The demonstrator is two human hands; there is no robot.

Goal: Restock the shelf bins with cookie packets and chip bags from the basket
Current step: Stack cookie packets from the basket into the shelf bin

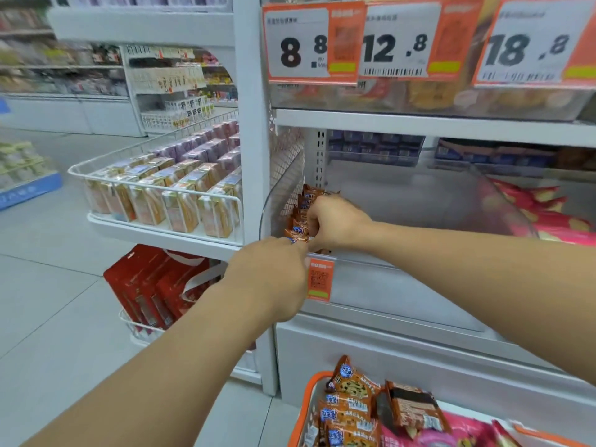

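Note:
A row of orange cookie packets (301, 217) stands on edge at the left end of a clear plastic shelf bin (403, 285). My right hand (335, 221) reaches into the bin with its fingers curled round the packets. My left hand (269, 279) is at the bin's front left corner, fingertips pinching the nearest packet. Below, an orange basket (306, 411) holds more cookie packets (351, 411), a brown packet (416, 411) and pink chip bags (458, 430).
The neighbouring bin to the right holds pink and red chip bags (545, 214). Price tags (312, 43) hang from the shelf above. A white wire shelf of boxed goods (167, 195) juts out at left, with red boxes (151, 285) beneath it. Tiled aisle floor lies at left.

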